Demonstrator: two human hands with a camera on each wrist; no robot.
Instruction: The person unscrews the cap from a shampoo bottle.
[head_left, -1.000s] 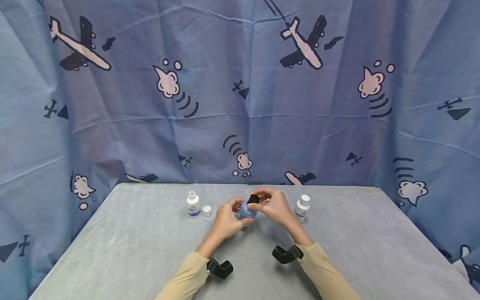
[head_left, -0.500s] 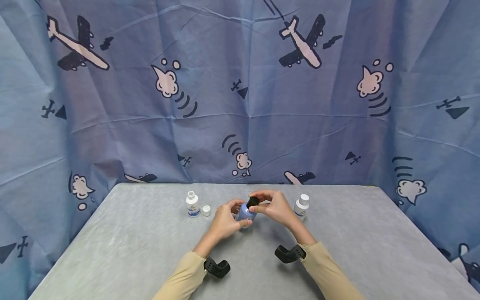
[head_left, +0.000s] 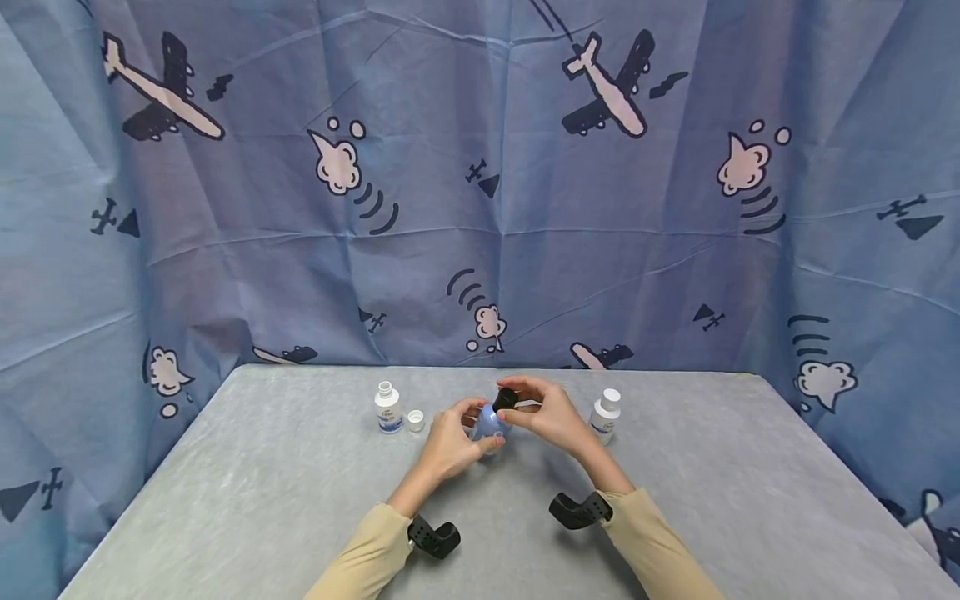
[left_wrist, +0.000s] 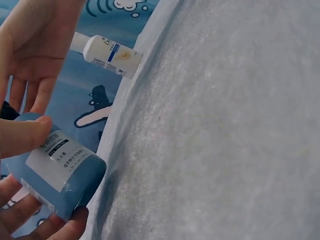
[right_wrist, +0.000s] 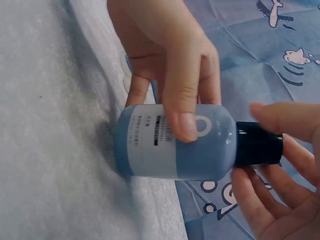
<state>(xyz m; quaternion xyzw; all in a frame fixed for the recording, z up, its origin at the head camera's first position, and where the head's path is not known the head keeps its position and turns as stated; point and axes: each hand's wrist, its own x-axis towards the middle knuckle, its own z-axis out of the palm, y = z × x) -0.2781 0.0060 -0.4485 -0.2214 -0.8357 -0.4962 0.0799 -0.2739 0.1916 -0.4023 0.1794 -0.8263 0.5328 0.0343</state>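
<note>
Blue bottle [right_wrist: 162, 162] gripped by left hand [head_left: 450, 442], fingers curled round body; right hand [head_left: 550, 417] pinches black cap [right_wrist: 257, 146] on its neck. Bottle tilted, over gray table [head_left: 225, 500]. Uncapped white bottle [head_left: 388, 412], loose white cap [head_left: 416, 421] near left hand; capped white bottle [head_left: 605, 417] near right.

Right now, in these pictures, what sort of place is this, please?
Perhaps a small staged recording spot, though the room beyond is not visible: an airplane-printed cloth hangs behind a grey table, and two black wrist devices are worn.
</note>
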